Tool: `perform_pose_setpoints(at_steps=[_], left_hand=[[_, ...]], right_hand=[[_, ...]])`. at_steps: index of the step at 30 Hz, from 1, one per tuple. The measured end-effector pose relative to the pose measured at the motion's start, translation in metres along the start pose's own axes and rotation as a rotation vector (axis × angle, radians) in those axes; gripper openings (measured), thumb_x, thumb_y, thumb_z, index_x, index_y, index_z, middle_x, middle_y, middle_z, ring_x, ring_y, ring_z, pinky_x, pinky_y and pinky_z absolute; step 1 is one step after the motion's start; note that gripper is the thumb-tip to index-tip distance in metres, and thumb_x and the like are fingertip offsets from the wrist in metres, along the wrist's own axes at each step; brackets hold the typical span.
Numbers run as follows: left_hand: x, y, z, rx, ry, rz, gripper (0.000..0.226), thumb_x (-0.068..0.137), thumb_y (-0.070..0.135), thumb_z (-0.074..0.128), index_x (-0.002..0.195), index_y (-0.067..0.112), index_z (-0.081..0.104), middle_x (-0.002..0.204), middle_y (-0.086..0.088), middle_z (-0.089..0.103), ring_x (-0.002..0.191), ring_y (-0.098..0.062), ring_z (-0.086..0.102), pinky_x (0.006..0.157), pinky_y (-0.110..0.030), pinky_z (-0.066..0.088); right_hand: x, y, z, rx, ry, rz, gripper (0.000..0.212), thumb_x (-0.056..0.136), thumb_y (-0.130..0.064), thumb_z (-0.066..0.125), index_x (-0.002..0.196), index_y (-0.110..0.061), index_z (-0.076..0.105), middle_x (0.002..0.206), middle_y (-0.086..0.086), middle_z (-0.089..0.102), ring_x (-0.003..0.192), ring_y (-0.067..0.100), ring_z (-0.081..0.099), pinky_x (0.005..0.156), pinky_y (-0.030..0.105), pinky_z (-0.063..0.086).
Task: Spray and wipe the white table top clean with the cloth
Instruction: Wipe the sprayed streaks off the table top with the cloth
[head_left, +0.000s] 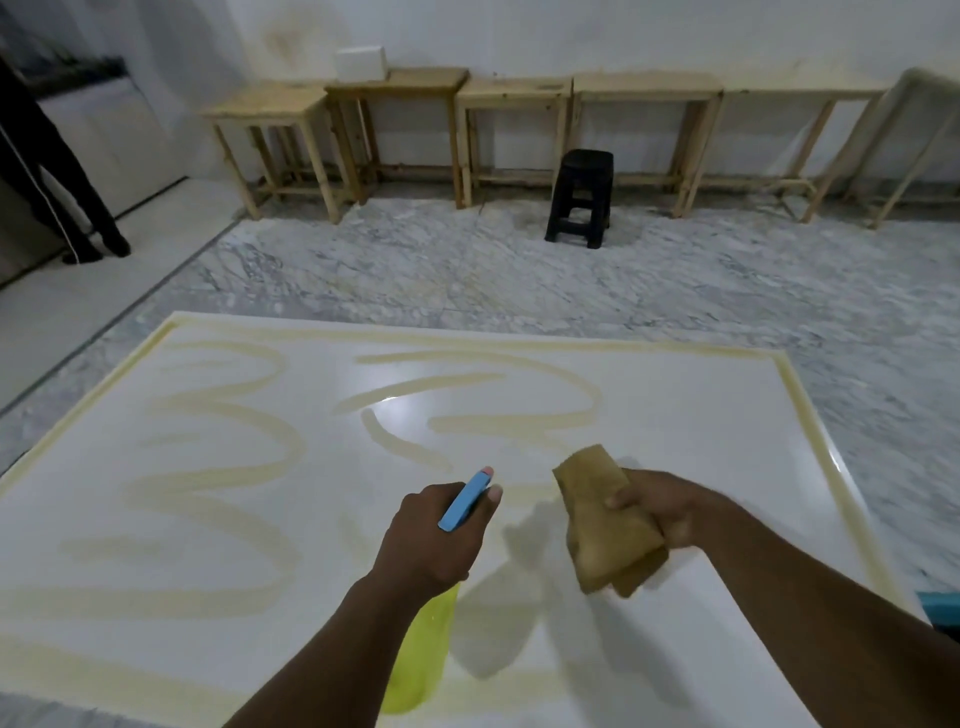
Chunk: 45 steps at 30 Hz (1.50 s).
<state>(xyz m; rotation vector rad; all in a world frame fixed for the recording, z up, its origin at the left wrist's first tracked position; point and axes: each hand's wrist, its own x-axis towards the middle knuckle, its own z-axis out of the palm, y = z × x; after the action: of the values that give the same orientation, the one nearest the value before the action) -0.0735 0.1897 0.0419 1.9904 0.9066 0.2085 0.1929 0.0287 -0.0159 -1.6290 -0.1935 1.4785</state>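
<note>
Table (701, 441): white top, close below you, with looping yellowish streaks over most of it and the same tint along the rim.
Cloth (602, 519): tan and folded, over the near-right part of the top, its shadow thrown beside it. Your right hand (660, 509) grips it, thumb on top and fingers curled beneath.
Bottle (465, 501): your left hand (436, 535) is wrapped round its neck. The blue head points away over the middle of the top, and the yellow-green body hangs under your wrist.
Beyond: marble floor (467, 270), a black stool (579, 195), and a row of wooden tables (395, 83) along the wall, a white box (361, 62) on one.
Far left: a person's dark-trousered legs (52, 182).
</note>
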Motion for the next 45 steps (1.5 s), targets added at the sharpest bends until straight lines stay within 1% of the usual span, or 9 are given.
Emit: perform_pose_setpoints(at_steps=[6,10,16,21,29,35,38,41,45], left_hand=[[0.081,-0.010,0.003,0.060,-0.019,0.034,0.063,0.098,0.069,0.054,0.091,0.009,0.072,0.072,0.019,0.073,0.059,-0.032,0.070,0.067,-0.055,0.064],[0.119,-0.031,0.009,0.099,0.000,0.050,0.071,0.089,0.082,0.045,0.085,0.014,0.067,0.068,-0.008,0.062,0.060,-0.034,0.067,0.065,-0.055,0.064],[0.131,-0.047,0.011,0.037,0.043,-0.010,0.074,0.090,0.077,0.048,0.095,0.007,0.071,0.074,-0.011,0.071,0.062,-0.037,0.069,0.065,-0.056,0.062],[0.111,-0.053,0.008,0.028,0.024,-0.068,0.066,0.099,0.068,0.057,0.088,0.004,0.069,0.075,0.008,0.076,0.065,-0.036,0.071,0.065,-0.056,0.065],[0.017,-0.058,-0.003,0.044,-0.004,-0.034,0.055,0.104,0.055,0.061,0.087,0.003,0.069,0.074,0.026,0.073,0.063,-0.033,0.073,0.066,-0.053,0.064],[-0.074,-0.081,-0.018,0.047,-0.025,-0.059,0.048,0.105,0.055,0.060,0.105,0.010,0.077,0.069,0.001,0.072,0.056,-0.028,0.074,0.069,-0.048,0.067],[-0.103,-0.087,-0.028,0.034,-0.044,-0.076,0.042,0.105,0.054,0.060,0.102,0.016,0.078,0.072,0.000,0.076,0.045,-0.019,0.070,0.061,-0.033,0.065],[-0.102,-0.084,-0.041,0.029,-0.037,-0.046,0.031,0.104,0.055,0.061,0.091,0.029,0.072,0.080,-0.007,0.080,0.043,-0.018,0.070,0.067,-0.044,0.068],[-0.069,-0.075,-0.053,0.010,-0.017,-0.002,0.028,0.104,0.054,0.060,0.097,0.027,0.064,0.072,0.020,0.076,0.043,-0.015,0.068,0.063,-0.039,0.067]], right_hand=[[0.109,-0.168,-0.034,-0.789,0.392,-0.174,0.022,0.094,-0.011,0.054,0.116,-0.013,0.059,0.104,0.013,0.061,0.086,0.028,0.059,0.071,0.034,0.045],[0.189,-0.204,-0.049,-1.132,0.497,-0.340,0.040,0.094,-0.008,0.046,0.131,-0.018,0.057,0.133,0.015,0.057,0.114,0.034,0.056,0.083,0.033,0.042],[0.259,-0.083,-0.037,-1.262,0.576,-0.312,0.057,0.095,-0.022,0.038,0.150,-0.034,0.038,0.162,-0.003,0.028,0.149,0.027,0.022,0.120,0.052,0.014],[0.210,-0.014,0.001,-1.201,0.589,-0.583,0.070,0.077,-0.029,0.020,0.129,-0.029,0.066,0.147,0.002,0.052,0.142,0.031,0.041,0.113,0.057,0.020],[0.096,0.133,0.079,-1.301,0.600,-0.645,0.061,0.079,-0.022,0.034,0.133,-0.032,0.062,0.146,-0.004,0.053,0.137,0.028,0.047,0.109,0.046,0.020],[0.004,0.226,0.150,-1.381,0.604,-0.589,0.057,0.075,-0.020,0.038,0.120,-0.031,0.071,0.131,-0.002,0.066,0.120,0.030,0.063,0.098,0.051,0.046],[-0.019,0.226,0.154,-1.196,0.612,-0.605,0.050,0.074,-0.014,0.040,0.104,-0.034,0.076,0.108,-0.001,0.076,0.099,0.030,0.073,0.075,0.047,0.060],[-0.036,0.156,0.146,-0.769,0.486,-0.362,0.023,0.085,-0.026,0.051,0.095,-0.028,0.073,0.092,0.000,0.075,0.081,0.022,0.071,0.063,0.027,0.051],[-0.024,0.078,0.103,-0.021,0.206,0.032,0.040,0.077,-0.020,0.064,0.112,0.000,0.067,0.112,0.021,0.072,0.101,0.036,0.069,0.088,0.044,0.055]])
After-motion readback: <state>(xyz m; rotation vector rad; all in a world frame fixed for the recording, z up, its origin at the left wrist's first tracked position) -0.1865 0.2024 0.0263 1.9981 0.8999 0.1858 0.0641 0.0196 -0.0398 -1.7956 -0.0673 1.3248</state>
